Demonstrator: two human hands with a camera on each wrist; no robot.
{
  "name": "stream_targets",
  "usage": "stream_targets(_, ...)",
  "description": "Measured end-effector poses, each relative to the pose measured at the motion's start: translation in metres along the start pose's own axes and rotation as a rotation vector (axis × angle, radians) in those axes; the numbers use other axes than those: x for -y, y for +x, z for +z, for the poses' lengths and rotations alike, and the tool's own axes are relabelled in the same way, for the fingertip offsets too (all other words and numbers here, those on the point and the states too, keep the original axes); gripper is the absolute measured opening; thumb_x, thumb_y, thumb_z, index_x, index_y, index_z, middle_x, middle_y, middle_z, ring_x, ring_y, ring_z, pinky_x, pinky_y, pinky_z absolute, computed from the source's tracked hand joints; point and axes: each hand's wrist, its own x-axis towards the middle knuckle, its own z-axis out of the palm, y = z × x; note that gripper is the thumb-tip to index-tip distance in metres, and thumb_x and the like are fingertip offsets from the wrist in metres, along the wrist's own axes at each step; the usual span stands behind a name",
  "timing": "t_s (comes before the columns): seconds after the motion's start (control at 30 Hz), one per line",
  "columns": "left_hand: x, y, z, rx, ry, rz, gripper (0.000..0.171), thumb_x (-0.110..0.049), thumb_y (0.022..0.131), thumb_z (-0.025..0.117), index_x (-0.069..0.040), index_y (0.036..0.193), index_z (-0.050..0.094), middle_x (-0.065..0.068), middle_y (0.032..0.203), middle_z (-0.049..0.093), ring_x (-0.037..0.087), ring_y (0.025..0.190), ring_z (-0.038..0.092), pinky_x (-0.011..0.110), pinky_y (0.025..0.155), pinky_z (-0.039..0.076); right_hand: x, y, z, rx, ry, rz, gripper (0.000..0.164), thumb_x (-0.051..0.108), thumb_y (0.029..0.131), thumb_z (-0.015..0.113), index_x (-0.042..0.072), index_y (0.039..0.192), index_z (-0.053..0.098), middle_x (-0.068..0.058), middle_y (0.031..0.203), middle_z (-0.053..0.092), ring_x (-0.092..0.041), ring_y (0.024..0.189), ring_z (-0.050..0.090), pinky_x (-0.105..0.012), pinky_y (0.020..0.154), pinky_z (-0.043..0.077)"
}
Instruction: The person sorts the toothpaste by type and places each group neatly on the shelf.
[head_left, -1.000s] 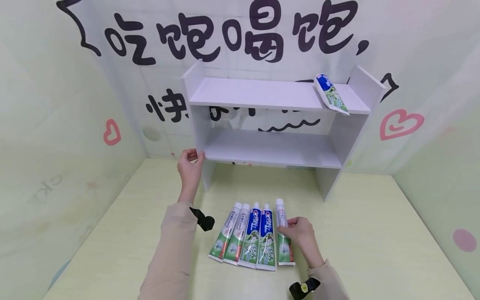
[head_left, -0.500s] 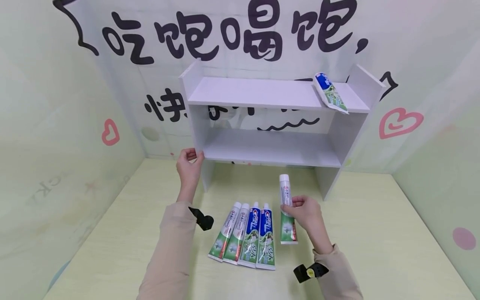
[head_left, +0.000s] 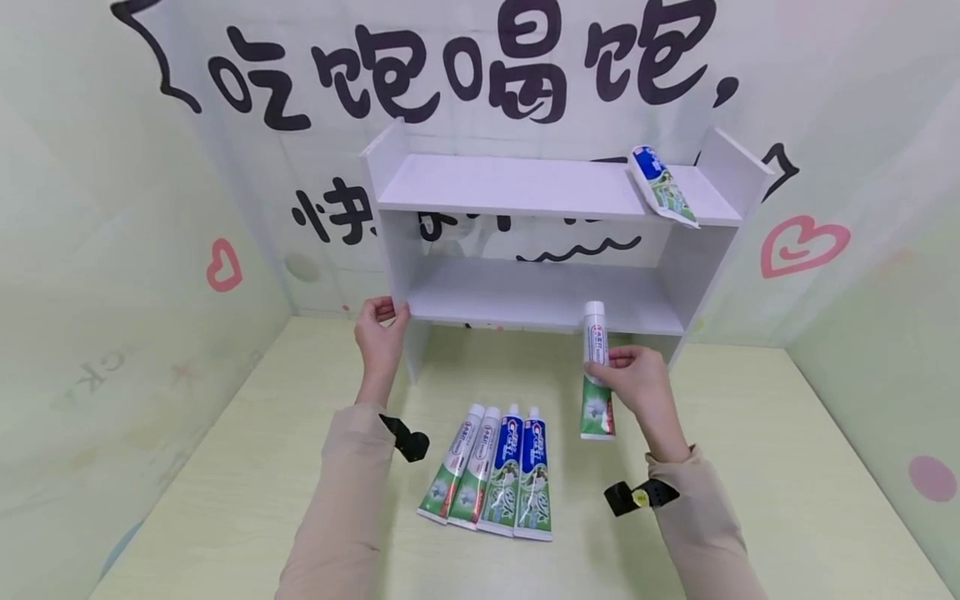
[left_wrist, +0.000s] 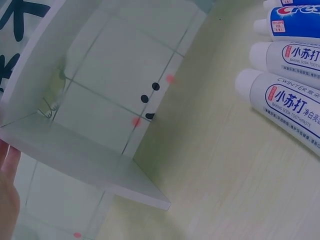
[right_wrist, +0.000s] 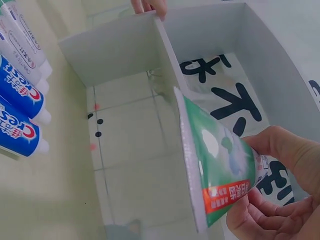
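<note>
My right hand [head_left: 643, 385] pinches a white-and-green toothpaste tube [head_left: 597, 410] at its middle, cap up, before the lower board of the white shelf unit [head_left: 517, 187]. In the right wrist view, its flat green end [right_wrist: 220, 155] points toward the camera. With thumb and bent fingers, my left hand [head_left: 380, 337] grips the front edge of the unit's left side panel at lower-board height. Two white-and-green tubes [head_left: 472, 475] and two blue-and-green Crest tubes [head_left: 534, 475] lie side by side on the table, caps toward the shelf.
Another blue-and-green toothpaste tube [head_left: 665, 187] lies slanted on the top board's right part, its flat end overhanging the front edge. The shelf stands at the back of the pale wooden table [head_left: 787, 475], with printed walls [head_left: 862, 150] behind and at both sides.
My right hand has lifted the white-and-green tube from the right end of the row and carried it forward to the lower board. My left hand stays at the side panel.
</note>
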Motion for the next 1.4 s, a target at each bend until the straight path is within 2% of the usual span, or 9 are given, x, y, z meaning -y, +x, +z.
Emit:
stream_targets(0.23,0.000,-0.001,-0.001,-0.001,-0.012,-0.002,0.031,-0.015,0.082,0.063,0.002,0.106,0.054,0.016,0.103,0.061,0.023,0.095,0.057,0.029,0.080,0.050,0.005,0.018,-0.014,-0.009,-0.017,-0.009,0.048,0.020,0.078,0.068,-0.011,0.112,0.055,-0.026,0.104,0.062,-0.014,0.074,0.061,-0.027,0.068,0.055)
stream_targets(0.47,0.001,0.000,-0.001,-0.008,-0.011,0.006,0.030,-0.014,0.082,0.062,0.002,0.105,0.054,0.016,0.102,0.061,0.022,0.094,0.057,0.025,0.076,0.048,0.012,0.032,-0.019,-0.018,-0.015,0.023,0.051,0.023,0.079,0.067,-0.009,0.116,0.052,-0.025,0.110,0.060,-0.022,0.085,0.061,-0.032,0.076,0.054)
stream_targets(0.77,0.001,0.000,-0.002,-0.010,-0.012,-0.002,0.031,-0.016,0.081,0.063,0.001,0.106,0.055,0.015,0.103,0.061,0.022,0.095,0.057,0.026,0.077,0.048,0.017,0.050,-0.022,-0.108,0.012,-0.002,0.050,0.023,0.078,0.067,-0.009,0.114,0.055,-0.023,0.107,0.061,-0.015,0.076,0.058,-0.024,0.068,0.054)
stream_targets(0.9,0.000,-0.002,-0.002,-0.006,-0.006,-0.006,0.030,-0.016,0.082,0.063,0.001,0.105,0.055,0.015,0.102,0.061,0.021,0.094,0.056,0.022,0.074,0.047,0.018,0.058,-0.025,-0.134,-0.009,-0.001,0.050,0.026,0.076,0.068,-0.008,0.112,0.058,-0.022,0.106,0.063,-0.010,0.067,0.056,-0.017,0.058,0.050)
stream_targets(1.03,0.000,-0.003,-0.003,-0.002,-0.009,-0.011,0.030,-0.016,0.082,0.063,0.001,0.105,0.055,0.014,0.101,0.061,0.020,0.093,0.056,0.014,0.069,0.044,0.019,0.067,-0.028,-0.140,-0.029,0.017,0.049,0.028,0.076,0.069,-0.007,0.110,0.060,-0.023,0.105,0.064,-0.007,0.062,0.055,-0.014,0.054,0.047)
stream_targets(1.17,0.001,-0.003,-0.003,-0.002,-0.023,0.002,0.029,-0.015,0.081,0.063,0.002,0.104,0.055,0.015,0.100,0.061,0.020,0.092,0.056,0.007,0.065,0.043,0.020,0.074,-0.028,-0.138,-0.058,0.024,0.049,0.028,0.076,0.069,-0.008,0.108,0.061,-0.025,0.105,0.064,-0.009,0.064,0.056,-0.014,0.053,0.045)
stream_targets(1.4,0.001,-0.002,-0.004,0.005,-0.017,0.010,0.029,-0.016,0.082,0.063,0.001,0.104,0.055,0.014,0.101,0.062,0.021,0.093,0.058,0.010,0.066,0.044,0.018,0.085,-0.030,-0.135,-0.084,-0.005,0.045,0.027,0.077,0.068,-0.008,0.105,0.062,-0.026,0.105,0.064,-0.007,0.061,0.055,-0.015,0.053,0.044)
